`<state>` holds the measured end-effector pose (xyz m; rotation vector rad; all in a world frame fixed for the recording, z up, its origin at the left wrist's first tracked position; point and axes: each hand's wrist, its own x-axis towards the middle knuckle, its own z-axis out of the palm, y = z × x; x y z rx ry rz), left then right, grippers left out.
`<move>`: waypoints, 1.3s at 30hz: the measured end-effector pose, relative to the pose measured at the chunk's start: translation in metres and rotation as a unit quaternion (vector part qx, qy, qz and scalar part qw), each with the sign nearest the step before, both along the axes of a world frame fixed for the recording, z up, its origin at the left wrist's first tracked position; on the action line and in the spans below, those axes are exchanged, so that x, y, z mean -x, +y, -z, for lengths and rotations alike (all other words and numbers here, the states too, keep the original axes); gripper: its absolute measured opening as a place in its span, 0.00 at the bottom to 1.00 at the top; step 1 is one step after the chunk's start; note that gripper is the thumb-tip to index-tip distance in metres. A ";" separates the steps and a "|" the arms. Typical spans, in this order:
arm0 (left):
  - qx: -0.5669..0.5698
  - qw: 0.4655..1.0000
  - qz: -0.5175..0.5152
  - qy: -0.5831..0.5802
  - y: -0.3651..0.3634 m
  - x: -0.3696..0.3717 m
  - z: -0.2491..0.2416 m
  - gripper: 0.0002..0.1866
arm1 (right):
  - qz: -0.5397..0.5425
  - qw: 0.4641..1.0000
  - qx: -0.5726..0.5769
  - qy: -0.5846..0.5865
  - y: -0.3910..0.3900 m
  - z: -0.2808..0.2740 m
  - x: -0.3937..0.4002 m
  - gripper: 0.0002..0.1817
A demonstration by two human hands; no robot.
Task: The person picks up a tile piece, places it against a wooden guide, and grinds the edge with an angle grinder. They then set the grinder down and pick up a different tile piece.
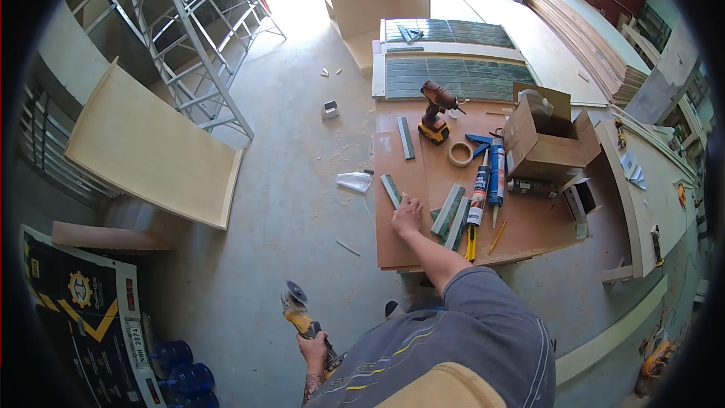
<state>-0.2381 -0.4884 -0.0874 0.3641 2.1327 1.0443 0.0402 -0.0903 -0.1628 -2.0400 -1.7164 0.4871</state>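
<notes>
Two hands are seen, and each has its own job. Far to the left, a big flat board (151,147) is leaned near a metal rack (196,45), well apart from the work. Lower down, the left hand (312,347) is closed tight around the handle of a grinder (298,313), which is held low over the floor (287,181), away from the bench (400,249). Its round disc (293,292) is pointed up and away from the body. It cannot be told whether the disc is spinning. If it is, a leg or the floor could be cut, because the eyes are turned to the bench and not to the tool.

Further right, the right hand (408,215) is laid flat with fingers spread, touching the end of a thin green strip (391,190) near the front left edge of the bench. Nothing is gripped by it; the strip is only pressed down. The strip could be slid off the edge, since it lies so near it.

More strips (450,215) are lying just beside the hand. Tubes of glue (487,181), a roll of tape (460,153) and a drill (436,112) are crowded close by, so something could be knocked over by a sleeve. At the far right, an open box (545,147) is sat on the bench.
</notes>
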 end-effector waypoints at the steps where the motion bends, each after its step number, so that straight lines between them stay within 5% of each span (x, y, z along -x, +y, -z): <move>1: -0.012 1.000 -0.018 -0.013 -0.001 0.003 -0.002 0.29 | -0.009 1.000 -0.008 -0.001 -0.004 -0.002 -0.009 0.40; 3: -0.024 0.999 -0.034 -0.030 -0.005 0.007 -0.001 0.29 | -0.024 0.999 -0.012 0.020 -0.021 -0.010 -0.024 0.40; 5: -0.033 0.998 -0.041 -0.023 -0.006 0.012 0.006 0.30 | -0.185 0.978 -0.082 -0.048 -0.043 -0.017 -0.037 0.33; 6: -0.033 0.998 -0.039 -0.026 -0.007 0.013 0.009 0.30 | -0.183 0.978 -0.082 -0.051 -0.051 -0.022 -0.043 0.33; 8: -0.047 0.997 -0.043 -0.034 -0.008 0.012 0.012 0.29 | -0.278 0.956 -0.045 -0.080 -0.062 -0.028 -0.053 0.22; 17: -0.073 0.996 -0.019 -0.045 0.007 0.014 0.011 0.29 | -0.234 0.964 0.017 -0.126 -0.034 -0.016 -0.032 0.10; 23: -0.061 0.998 0.000 0.034 0.002 0.021 0.035 0.28 | -0.172 0.978 0.060 -0.103 -0.050 -0.020 -0.013 0.13; 26: -0.030 0.999 -0.021 0.021 0.007 0.003 -0.011 0.31 | -0.225 0.969 0.000 -0.100 -0.068 -0.037 -0.020 0.11; 28: -0.014 0.998 -0.017 0.050 0.002 0.006 0.005 0.35 | -0.278 0.955 -0.102 0.003 -0.079 -0.025 -0.030 0.10; 39: 0.039 0.999 -0.010 0.036 -0.015 0.007 0.001 0.45 | -0.254 0.952 -0.018 0.170 -0.139 -0.031 -0.090 0.11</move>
